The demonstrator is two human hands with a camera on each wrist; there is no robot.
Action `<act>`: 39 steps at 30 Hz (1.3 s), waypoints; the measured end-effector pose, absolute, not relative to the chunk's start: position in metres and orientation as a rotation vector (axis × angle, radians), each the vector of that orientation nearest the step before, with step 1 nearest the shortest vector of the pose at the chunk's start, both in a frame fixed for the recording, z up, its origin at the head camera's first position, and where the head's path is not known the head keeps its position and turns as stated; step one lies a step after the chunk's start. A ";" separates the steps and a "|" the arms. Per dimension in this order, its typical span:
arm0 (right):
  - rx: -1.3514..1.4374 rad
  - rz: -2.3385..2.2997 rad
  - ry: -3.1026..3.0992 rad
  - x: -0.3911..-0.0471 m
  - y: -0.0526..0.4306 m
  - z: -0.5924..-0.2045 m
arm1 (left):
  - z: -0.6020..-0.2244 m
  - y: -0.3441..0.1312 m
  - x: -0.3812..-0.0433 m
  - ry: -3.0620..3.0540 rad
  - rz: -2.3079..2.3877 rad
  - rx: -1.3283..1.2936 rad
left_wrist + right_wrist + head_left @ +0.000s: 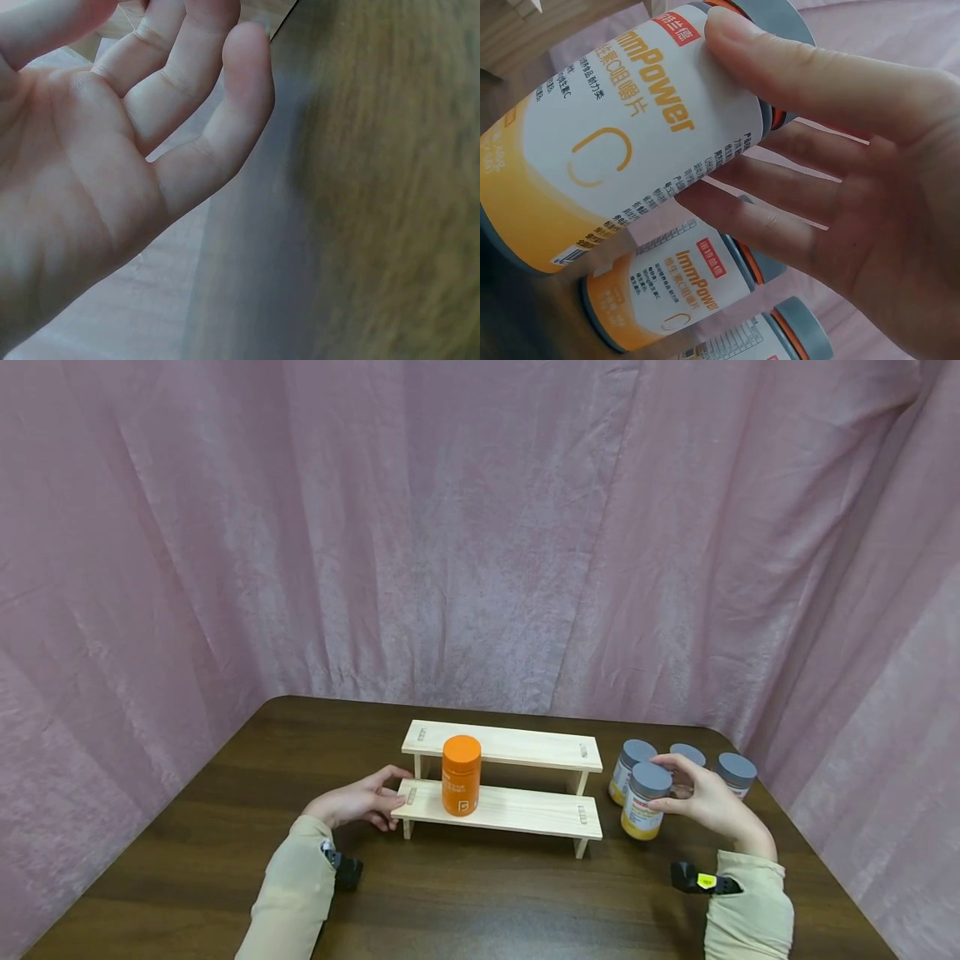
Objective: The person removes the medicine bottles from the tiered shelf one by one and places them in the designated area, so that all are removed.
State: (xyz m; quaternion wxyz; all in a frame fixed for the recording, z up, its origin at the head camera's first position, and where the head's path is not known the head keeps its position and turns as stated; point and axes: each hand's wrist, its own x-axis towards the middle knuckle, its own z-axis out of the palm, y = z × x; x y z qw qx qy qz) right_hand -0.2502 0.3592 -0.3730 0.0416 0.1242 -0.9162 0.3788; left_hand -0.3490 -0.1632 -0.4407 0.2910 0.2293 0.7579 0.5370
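Note:
My right hand (pixel 701 800) grips a white-and-yellow supplement bottle (pixel 641 814) just below its grey lid, right of a two-tier wooden shelf (pixel 517 810). In the right wrist view the thumb lies across the top of the label of this tilted bottle (pixel 622 142), and the fingers reach round its far side. My left hand (pixel 358 799) holds the left end of the lower tier. The left wrist view shows that hand (pixel 97 165) with bent fingers; the shelf's edge is partly hidden behind them. An orange bottle (pixel 461 781) stands upright on the lower tier, left of its middle.
Close around my right hand stand three more grey-lidded bottles: one on the left (pixel 621 772), one behind (pixel 687 753) and one on the right (pixel 737 768). The dark wooden table (pixel 480 893) ends at a pink curtain (pixel 480 543) at the back and sides.

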 end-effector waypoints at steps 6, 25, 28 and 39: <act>0.367 1.139 -2.810 -0.251 0.362 -0.377 | -0.443 -0.163 -0.350 2.030 1.429 0.584; 0.378 1.165 -2.815 -0.257 0.371 -0.390 | -0.444 -0.165 -0.349 2.040 1.425 0.580; 0.358 1.131 -2.822 -0.258 0.371 -0.391 | -0.444 -0.164 -0.349 2.036 1.422 0.589; 0.404 1.278 -2.793 -0.252 0.373 -0.388 | -0.442 -0.162 -0.351 2.055 1.412 0.588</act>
